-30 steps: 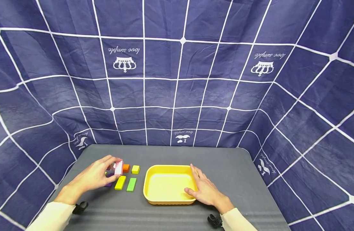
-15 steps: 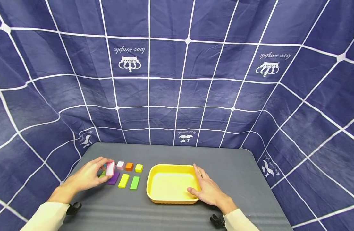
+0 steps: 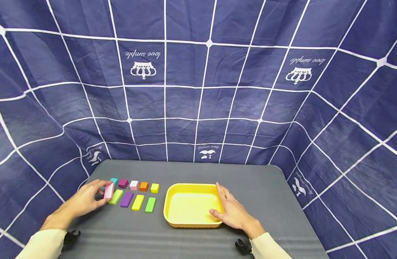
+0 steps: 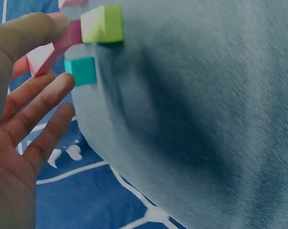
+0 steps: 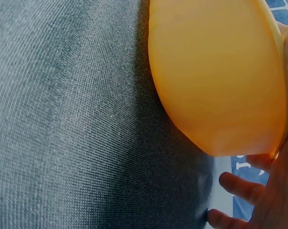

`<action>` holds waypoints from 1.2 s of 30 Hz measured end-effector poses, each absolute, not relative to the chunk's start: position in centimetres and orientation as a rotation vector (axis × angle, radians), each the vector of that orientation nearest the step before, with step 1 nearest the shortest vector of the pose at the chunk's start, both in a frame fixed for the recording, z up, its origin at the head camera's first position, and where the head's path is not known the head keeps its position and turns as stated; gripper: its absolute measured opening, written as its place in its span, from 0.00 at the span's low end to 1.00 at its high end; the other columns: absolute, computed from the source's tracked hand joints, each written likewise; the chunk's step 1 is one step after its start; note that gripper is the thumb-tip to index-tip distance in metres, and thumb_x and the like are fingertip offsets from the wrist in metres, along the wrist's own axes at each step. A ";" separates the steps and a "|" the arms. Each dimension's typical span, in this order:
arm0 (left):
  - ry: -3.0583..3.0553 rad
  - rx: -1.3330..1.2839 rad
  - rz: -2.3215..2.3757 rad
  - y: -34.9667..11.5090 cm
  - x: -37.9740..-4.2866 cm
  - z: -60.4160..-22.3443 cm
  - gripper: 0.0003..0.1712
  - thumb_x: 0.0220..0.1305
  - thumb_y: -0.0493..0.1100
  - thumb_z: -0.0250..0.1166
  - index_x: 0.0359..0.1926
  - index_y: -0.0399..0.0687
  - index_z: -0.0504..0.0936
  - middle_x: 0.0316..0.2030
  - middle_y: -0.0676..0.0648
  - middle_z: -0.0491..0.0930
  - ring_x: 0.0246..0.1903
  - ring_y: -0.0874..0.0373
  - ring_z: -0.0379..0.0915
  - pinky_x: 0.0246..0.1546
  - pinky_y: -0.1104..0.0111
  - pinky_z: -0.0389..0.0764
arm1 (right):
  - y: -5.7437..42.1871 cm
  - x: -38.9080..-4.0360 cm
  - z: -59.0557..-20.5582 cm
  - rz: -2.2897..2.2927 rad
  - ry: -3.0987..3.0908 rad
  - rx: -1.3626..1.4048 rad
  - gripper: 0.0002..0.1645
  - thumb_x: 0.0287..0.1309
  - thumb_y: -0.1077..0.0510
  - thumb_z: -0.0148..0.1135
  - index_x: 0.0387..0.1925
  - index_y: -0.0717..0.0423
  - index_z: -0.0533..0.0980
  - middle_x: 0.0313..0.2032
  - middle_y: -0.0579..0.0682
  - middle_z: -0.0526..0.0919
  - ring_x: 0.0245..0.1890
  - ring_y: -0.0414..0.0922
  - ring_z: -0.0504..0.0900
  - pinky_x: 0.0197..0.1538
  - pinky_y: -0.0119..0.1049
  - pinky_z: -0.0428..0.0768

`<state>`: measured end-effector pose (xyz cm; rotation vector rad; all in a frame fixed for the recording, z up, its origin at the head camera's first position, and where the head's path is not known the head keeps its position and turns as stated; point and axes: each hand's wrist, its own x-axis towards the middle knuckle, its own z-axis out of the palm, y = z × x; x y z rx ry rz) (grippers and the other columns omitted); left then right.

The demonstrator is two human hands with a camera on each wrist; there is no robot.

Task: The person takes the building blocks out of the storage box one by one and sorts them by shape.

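Observation:
My left hand (image 3: 79, 199) pinches a pink rectangular block (image 3: 109, 191) between thumb and fingertips at the left end of two rows of coloured blocks. A lime green block (image 3: 117, 197) lies right beside it, with a teal block (image 4: 82, 71) just behind. In the left wrist view, the lower fingers spread loosely away from the pink block. On the right, my right hand (image 3: 235, 213) rests against the side of a yellow tray (image 3: 193, 225), its thumb reaching over the rim. Its fingers extend fairly straight along the outer wall.
Right of the lime block lie purple (image 3: 127, 200), yellow (image 3: 138, 203) and green (image 3: 150, 205) blocks. Behind them sit magenta (image 3: 123, 183), pale pink (image 3: 133, 185), orange (image 3: 144, 186) and yellow (image 3: 154, 188) cubes. A dark blue gridded cloth (image 3: 185, 104) hangs around the grey tabletop (image 3: 250, 187).
My left hand has carried the pink block leftward past the purple block to beside the lime one, uncovering the cubes behind. My right hand has stayed at the tray; the head view shifted slightly.

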<state>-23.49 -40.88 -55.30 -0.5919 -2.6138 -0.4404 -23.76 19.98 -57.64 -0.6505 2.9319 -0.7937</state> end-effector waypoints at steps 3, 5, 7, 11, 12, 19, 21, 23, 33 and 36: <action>-2.645 -0.583 -0.467 -41.7 -23.6 -55.8 0.38 0.45 0.39 0.95 0.59 0.39 0.90 0.41 0.50 0.89 0.32 0.66 0.84 0.33 0.66 0.84 | 20.1 -23.8 -57.6 -0.788 2.933 -0.645 0.67 0.75 0.29 0.72 0.97 0.50 0.48 0.91 0.57 0.63 0.83 0.64 0.76 0.75 0.71 0.82; -2.652 -0.584 -0.496 -42.2 -23.8 -56.0 0.38 0.46 0.38 0.95 0.59 0.38 0.90 0.41 0.50 0.88 0.32 0.68 0.83 0.33 0.67 0.83 | 20.2 -23.7 -57.6 -0.792 2.933 -0.636 0.67 0.75 0.29 0.72 0.97 0.50 0.48 0.91 0.57 0.63 0.83 0.64 0.75 0.76 0.71 0.82; -2.651 -0.587 -0.515 -42.7 -23.8 -56.4 0.39 0.46 0.36 0.94 0.60 0.37 0.89 0.40 0.50 0.88 0.32 0.71 0.82 0.32 0.68 0.83 | 20.3 -23.7 -57.5 -0.791 2.934 -0.630 0.67 0.75 0.29 0.72 0.97 0.50 0.48 0.91 0.56 0.62 0.83 0.64 0.75 0.76 0.71 0.82; -2.646 -0.599 -0.518 -43.7 -23.6 -57.1 0.39 0.46 0.33 0.93 0.60 0.35 0.88 0.40 0.48 0.88 0.31 0.73 0.80 0.31 0.69 0.83 | 20.2 -23.4 -57.5 -0.794 2.927 -0.621 0.67 0.75 0.29 0.72 0.97 0.49 0.48 0.91 0.56 0.62 0.83 0.64 0.76 0.76 0.71 0.82; -2.649 -0.606 -0.515 -43.8 -23.5 -57.4 0.38 0.46 0.32 0.93 0.60 0.34 0.88 0.40 0.47 0.87 0.31 0.73 0.80 0.31 0.68 0.83 | 20.2 -23.3 -57.5 -0.794 2.926 -0.621 0.67 0.75 0.29 0.72 0.97 0.48 0.48 0.91 0.56 0.63 0.83 0.64 0.76 0.75 0.71 0.82; -2.680 -0.612 -0.490 -44.0 -23.7 -58.0 0.37 0.46 0.27 0.89 0.60 0.35 0.88 0.41 0.48 0.88 0.32 0.68 0.81 0.34 0.68 0.83 | 20.3 -23.2 -57.4 -0.807 2.934 -0.629 0.67 0.74 0.30 0.72 0.97 0.49 0.48 0.91 0.56 0.63 0.83 0.64 0.76 0.76 0.71 0.82; -2.654 -0.639 -0.466 -44.0 -23.9 -58.0 0.36 0.45 0.28 0.91 0.58 0.36 0.89 0.41 0.48 0.89 0.34 0.67 0.82 0.35 0.67 0.83 | 20.2 -23.3 -57.5 -0.808 2.933 -0.629 0.68 0.75 0.30 0.72 0.97 0.49 0.48 0.91 0.56 0.63 0.84 0.63 0.75 0.76 0.71 0.82; -2.623 -0.675 -0.442 -44.1 -24.1 -58.2 0.35 0.43 0.29 0.91 0.57 0.38 0.91 0.40 0.49 0.89 0.35 0.68 0.82 0.36 0.67 0.83 | 20.0 -23.2 -57.5 -0.816 2.927 -0.621 0.68 0.74 0.29 0.72 0.97 0.49 0.48 0.91 0.56 0.63 0.84 0.63 0.75 0.75 0.72 0.82; -2.632 -0.631 -0.421 -44.0 -23.9 -58.7 0.33 0.46 0.27 0.90 0.56 0.40 0.91 0.39 0.49 0.89 0.32 0.69 0.79 0.33 0.67 0.82 | 19.9 -23.3 -57.8 -0.810 2.925 -0.638 0.67 0.75 0.29 0.72 0.97 0.49 0.48 0.91 0.56 0.63 0.83 0.63 0.77 0.77 0.70 0.82; -2.665 -0.585 -0.397 -44.0 -23.8 -58.3 0.34 0.46 0.28 0.90 0.58 0.41 0.91 0.41 0.49 0.89 0.34 0.66 0.81 0.35 0.65 0.83 | 19.8 -23.5 -57.8 -0.811 2.930 -0.648 0.67 0.74 0.28 0.72 0.97 0.47 0.48 0.91 0.56 0.63 0.83 0.63 0.77 0.77 0.69 0.82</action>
